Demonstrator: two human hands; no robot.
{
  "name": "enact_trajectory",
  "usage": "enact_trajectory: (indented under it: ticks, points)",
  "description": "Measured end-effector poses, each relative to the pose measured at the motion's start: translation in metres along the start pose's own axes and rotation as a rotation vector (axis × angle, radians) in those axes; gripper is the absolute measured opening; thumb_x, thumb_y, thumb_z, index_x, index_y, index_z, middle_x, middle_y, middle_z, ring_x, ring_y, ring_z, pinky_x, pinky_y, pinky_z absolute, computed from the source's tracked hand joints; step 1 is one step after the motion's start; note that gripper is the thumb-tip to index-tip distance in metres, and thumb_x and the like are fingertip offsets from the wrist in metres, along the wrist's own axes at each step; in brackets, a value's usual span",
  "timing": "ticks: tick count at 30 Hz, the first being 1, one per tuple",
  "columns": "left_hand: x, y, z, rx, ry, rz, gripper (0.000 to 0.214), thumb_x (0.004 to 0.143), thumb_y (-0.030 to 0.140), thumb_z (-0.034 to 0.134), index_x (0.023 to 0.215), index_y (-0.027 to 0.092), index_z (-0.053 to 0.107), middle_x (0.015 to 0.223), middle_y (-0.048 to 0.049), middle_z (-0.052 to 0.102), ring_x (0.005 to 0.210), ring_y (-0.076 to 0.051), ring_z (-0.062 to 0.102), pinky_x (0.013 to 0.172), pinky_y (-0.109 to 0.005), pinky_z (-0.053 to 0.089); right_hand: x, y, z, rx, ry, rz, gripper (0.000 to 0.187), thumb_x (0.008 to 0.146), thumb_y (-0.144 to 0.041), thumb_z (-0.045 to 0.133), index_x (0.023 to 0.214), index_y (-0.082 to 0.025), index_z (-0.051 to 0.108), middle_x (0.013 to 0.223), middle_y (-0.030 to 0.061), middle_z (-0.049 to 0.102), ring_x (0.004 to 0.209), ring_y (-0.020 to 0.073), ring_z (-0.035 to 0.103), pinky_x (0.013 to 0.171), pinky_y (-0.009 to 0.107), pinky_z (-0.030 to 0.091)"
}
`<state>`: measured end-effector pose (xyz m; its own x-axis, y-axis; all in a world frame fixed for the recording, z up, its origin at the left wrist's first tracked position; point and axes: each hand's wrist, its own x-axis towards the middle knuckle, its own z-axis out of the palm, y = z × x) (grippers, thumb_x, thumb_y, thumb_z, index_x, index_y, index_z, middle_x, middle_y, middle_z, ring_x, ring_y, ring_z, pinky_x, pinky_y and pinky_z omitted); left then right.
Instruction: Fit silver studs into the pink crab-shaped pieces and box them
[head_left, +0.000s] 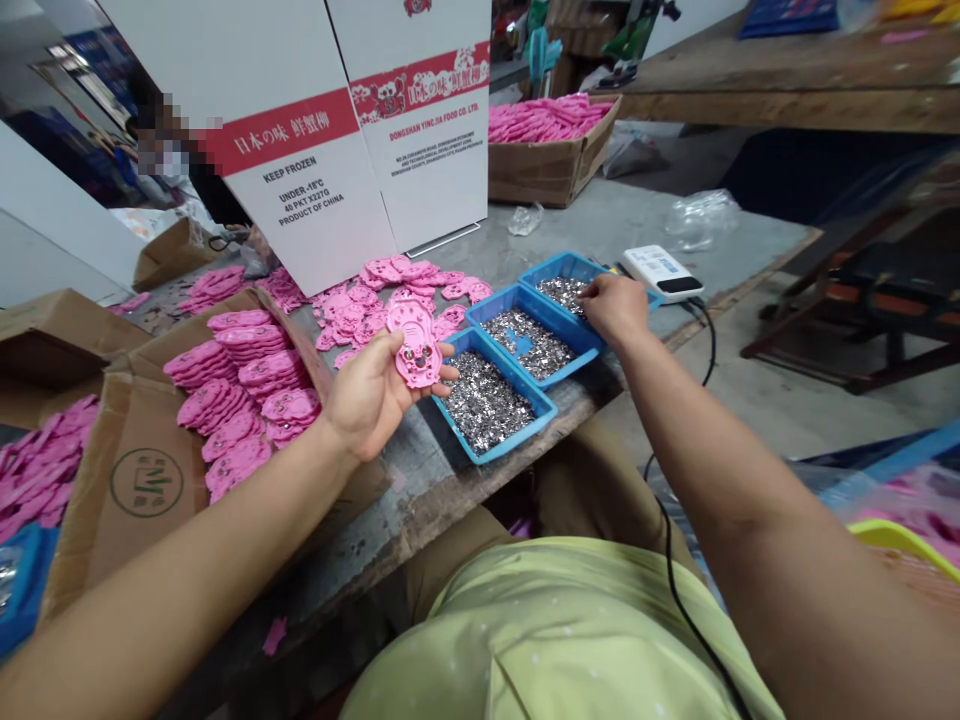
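My left hand (367,395) holds a flat pink plastic piece (415,345) above the table edge, fingers curled under it. Small round parts show on the piece's face. My right hand (616,305) reaches into the farthest of three blue trays (568,265), fingertips pinched down among small silvery metal bits. What the fingertips hold is hidden. The middle blue tray (480,315) and the near blue tray (544,410) are also filled with silvery bits.
A pile of loose pink pieces (390,290) lies behind the trays. A cardboard box (142,480) at left holds stacked pink pieces. White cartons (337,130) stand behind; another box of pink pieces (551,165) sits beyond. A white device (664,272) with a black cable lies right.
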<state>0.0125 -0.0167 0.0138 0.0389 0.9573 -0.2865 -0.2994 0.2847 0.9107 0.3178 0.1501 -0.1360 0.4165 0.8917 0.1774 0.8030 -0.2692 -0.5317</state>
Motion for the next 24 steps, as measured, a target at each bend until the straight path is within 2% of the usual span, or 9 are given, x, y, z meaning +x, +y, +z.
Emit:
enact_trajectory:
  ticks: [5,8,11,13,16,19,21,24]
  points:
    - [0.002,-0.003,-0.006,0.012,-0.033,0.031,0.028,0.103,0.023,0.041,0.112,0.008,0.064,0.093,-0.0156,0.079,0.083,-0.024,0.079,0.075,-0.038,0.066,-0.002,0.001,-0.003,0.118,0.059,0.009,0.009,0.076,-0.014,0.072,0.082,-0.02,0.074,0.096,0.0151,0.079,0.097,0.0326,0.071,0.087,0.043,0.051]
    - [0.003,-0.006,-0.01,0.057,-0.051,0.08,0.017,0.095,0.019,0.056,0.109,0.011,0.062,0.095,-0.0136,0.079,0.076,-0.022,0.077,0.066,-0.033,0.063,-0.002,0.0,-0.009,0.278,0.086,0.022,0.004,0.076,-0.018,0.074,0.075,-0.02,0.071,0.085,0.0096,0.077,0.086,0.0286,0.07,0.082,0.04,0.05]
    - [0.003,-0.007,-0.013,0.142,-0.026,0.107,0.028,0.079,0.009,0.073,0.104,0.014,0.06,0.096,-0.0101,0.079,0.068,-0.017,0.074,0.057,-0.026,0.058,-0.014,-0.014,-0.017,0.478,0.144,-0.003,0.008,0.075,-0.017,0.074,0.07,-0.02,0.069,0.076,0.005,0.073,0.078,0.024,0.067,0.079,0.038,0.049]
    - [0.003,-0.007,-0.013,0.172,-0.008,0.102,0.036,0.072,0.006,0.079,0.101,0.014,0.06,0.092,-0.0086,0.078,0.065,-0.016,0.073,0.053,-0.024,0.056,-0.036,-0.034,-0.022,0.672,0.129,-0.116,0.009,0.074,-0.016,0.075,0.069,-0.02,0.069,0.074,0.0026,0.071,0.074,0.0203,0.064,0.078,0.037,0.05]
    - [0.003,-0.005,-0.013,0.18,0.008,0.077,0.04,0.067,0.007,0.084,0.098,0.013,0.06,0.086,-0.0075,0.078,0.062,-0.016,0.072,0.05,-0.022,0.053,-0.084,-0.075,-0.028,1.002,-0.11,-0.421,0.01,0.078,-0.024,0.079,0.071,-0.023,0.071,0.076,0.0004,0.071,0.074,0.0177,0.063,0.076,0.036,0.051]
    - [0.004,-0.004,-0.012,0.173,0.01,0.054,0.038,0.064,0.008,0.086,0.093,0.013,0.062,0.08,-0.0051,0.076,0.06,-0.015,0.071,0.049,-0.021,0.052,-0.127,-0.111,-0.032,1.138,-0.328,-0.75,0.02,0.084,-0.038,0.083,0.073,-0.025,0.074,0.082,0.0015,0.072,0.082,0.0187,0.065,0.08,0.037,0.051]
    - [0.005,-0.004,-0.013,0.156,0.012,0.048,0.036,0.062,0.008,0.086,0.089,0.013,0.062,0.075,-0.0029,0.073,0.058,-0.014,0.07,0.049,-0.021,0.052,-0.142,-0.124,-0.034,1.153,-0.388,-0.832,0.028,0.087,-0.047,0.082,0.072,-0.026,0.074,0.08,0.0012,0.069,0.08,0.0181,0.062,0.077,0.037,0.049]
    - [0.006,-0.005,-0.014,0.131,0.017,0.039,0.032,0.062,0.006,0.083,0.087,0.012,0.063,0.074,-0.0028,0.072,0.056,-0.013,0.069,0.048,-0.02,0.051,-0.147,-0.131,-0.035,1.196,-0.415,-0.833,0.038,0.087,-0.055,0.082,0.067,-0.025,0.07,0.078,0.0011,0.067,0.08,0.0181,0.06,0.077,0.037,0.049]
